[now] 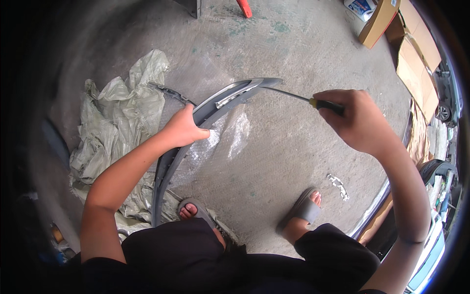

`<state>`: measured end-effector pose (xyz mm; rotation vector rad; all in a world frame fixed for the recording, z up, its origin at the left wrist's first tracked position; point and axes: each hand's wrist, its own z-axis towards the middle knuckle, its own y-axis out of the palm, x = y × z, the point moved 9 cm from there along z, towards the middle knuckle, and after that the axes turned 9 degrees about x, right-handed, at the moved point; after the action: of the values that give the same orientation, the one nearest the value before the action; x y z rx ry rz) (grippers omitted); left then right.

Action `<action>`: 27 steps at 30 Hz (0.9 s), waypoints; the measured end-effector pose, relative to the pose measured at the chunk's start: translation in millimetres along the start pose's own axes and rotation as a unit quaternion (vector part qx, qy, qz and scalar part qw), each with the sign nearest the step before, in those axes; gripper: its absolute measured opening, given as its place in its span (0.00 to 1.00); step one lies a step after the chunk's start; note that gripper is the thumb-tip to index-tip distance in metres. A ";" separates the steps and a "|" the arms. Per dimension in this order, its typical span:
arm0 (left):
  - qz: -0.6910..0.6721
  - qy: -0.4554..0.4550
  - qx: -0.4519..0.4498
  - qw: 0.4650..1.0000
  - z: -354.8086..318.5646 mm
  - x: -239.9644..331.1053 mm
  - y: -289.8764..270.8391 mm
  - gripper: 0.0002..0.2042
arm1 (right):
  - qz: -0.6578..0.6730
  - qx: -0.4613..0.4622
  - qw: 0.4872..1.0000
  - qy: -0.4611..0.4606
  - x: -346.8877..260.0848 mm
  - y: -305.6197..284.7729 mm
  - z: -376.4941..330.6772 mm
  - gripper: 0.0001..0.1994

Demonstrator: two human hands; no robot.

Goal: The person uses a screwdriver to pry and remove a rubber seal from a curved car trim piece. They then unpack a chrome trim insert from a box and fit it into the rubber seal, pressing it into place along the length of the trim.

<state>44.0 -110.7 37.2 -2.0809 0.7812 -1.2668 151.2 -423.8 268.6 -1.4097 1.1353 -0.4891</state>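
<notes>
My left hand is wrapped round a long, curved dark grey trim piece, which looks like a car body part. It arcs from near my left foot up to a pointed far end. A shiny strip is set along its upper part. In my right hand is a screwdriver with a dark and yellow handle. Its long thin shaft points left, and the tip meets the trim piece near its far end. Whether the tip is wedged in or only touching, I cannot tell. Behind my left hand lies a thin dark strip.
A crumpled pale woven sack and clear bubble wrap lie on the concrete floor. Cardboard boxes and a white jug stand at the far right. A small white bracket-like piece is near my right foot. Something red shows at the top.
</notes>
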 end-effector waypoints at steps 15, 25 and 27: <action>0.061 -0.027 0.032 0.997 12.0 -17.5 32.7 0.39 | -0.219 -0.135 0.964 -0.074 -33.7 47.6 88.3 0.15; 0.046 -0.030 0.025 0.998 17.7 -38.2 52.9 0.39 | -0.149 -0.254 0.954 -0.061 -20.3 80.9 162.7 0.16; 0.046 -0.028 0.032 0.998 18.6 -39.2 53.0 0.39 | -0.148 -0.239 0.957 -0.076 -15.5 81.7 160.7 0.15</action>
<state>36.4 -114.2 -30.8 -1.9972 0.7910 -1.1649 250.3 -314.1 164.4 -2.0224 0.9551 -0.3150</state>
